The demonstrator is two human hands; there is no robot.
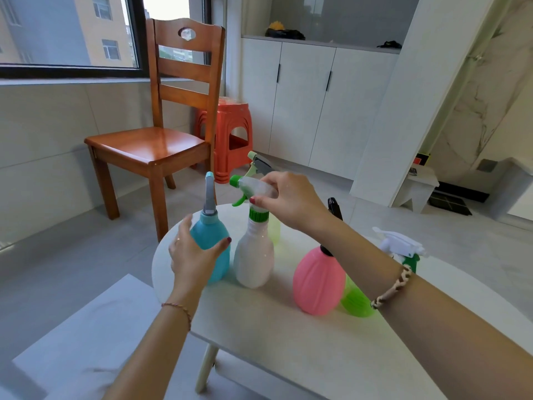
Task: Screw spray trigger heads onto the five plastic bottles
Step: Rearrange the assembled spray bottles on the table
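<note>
White cabinets, a wooden chair (155,116) and an orange plastic stool (227,134) are seen behind a pale, matte, round-ended counter (274,336) on which five bottles stand. The blue bottle (213,249), smooth and bulbous, is gripped by the left hand (190,255), its fingers and thumb curled round the belly; a grey and blue head already sits on its neck. The white bottle (253,261), tall and translucent, is just beside it, and its green-collared trigger head (251,192) is pinched from above by the fingers of the right hand (291,200). Whether that collar is fully tightened cannot be told. The pink bottle (318,280), ribbed like a gourd, carries a black head (334,209). A bright green bottle (356,301) behind it, partly hidden by the forearm, is topped by a white head (401,243). A pale yellow-green bottle (274,229) stands behind the white one with a grey and green head (259,163). All five heads appear seated, so the task is judged nearly complete, with final tightening perhaps left.
</note>
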